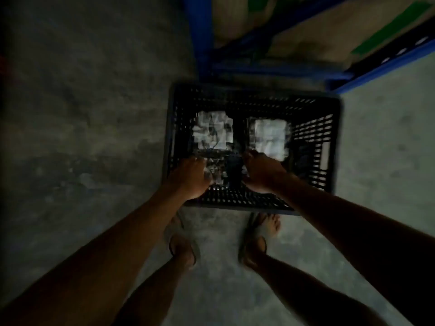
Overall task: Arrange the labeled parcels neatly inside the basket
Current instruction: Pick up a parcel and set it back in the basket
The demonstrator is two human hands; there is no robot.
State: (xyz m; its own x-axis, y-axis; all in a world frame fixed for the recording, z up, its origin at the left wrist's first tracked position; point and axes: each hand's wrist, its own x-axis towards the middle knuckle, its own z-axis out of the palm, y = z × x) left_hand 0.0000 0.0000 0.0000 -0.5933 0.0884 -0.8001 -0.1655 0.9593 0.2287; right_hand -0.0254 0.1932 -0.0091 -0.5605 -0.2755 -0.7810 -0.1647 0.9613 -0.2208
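A black slatted plastic basket (313,147) stands on the concrete floor in front of my feet. Inside it lie two parcels with white labels, one at the left (213,132) and one at the right (270,137). My left hand (191,177) and my right hand (261,172) reach into the near part of the basket, one on each side of a dark parcel (223,170) with a pale label. The frame is dark and blurred, so the fingers' grip on that parcel is unclear.
A blue metal shelf frame (202,36) with cardboard boxes (329,34) stands just behind the basket. My sandalled feet (183,248) are close to the basket's near edge. Grey concrete floor (82,114) spreads to the left.
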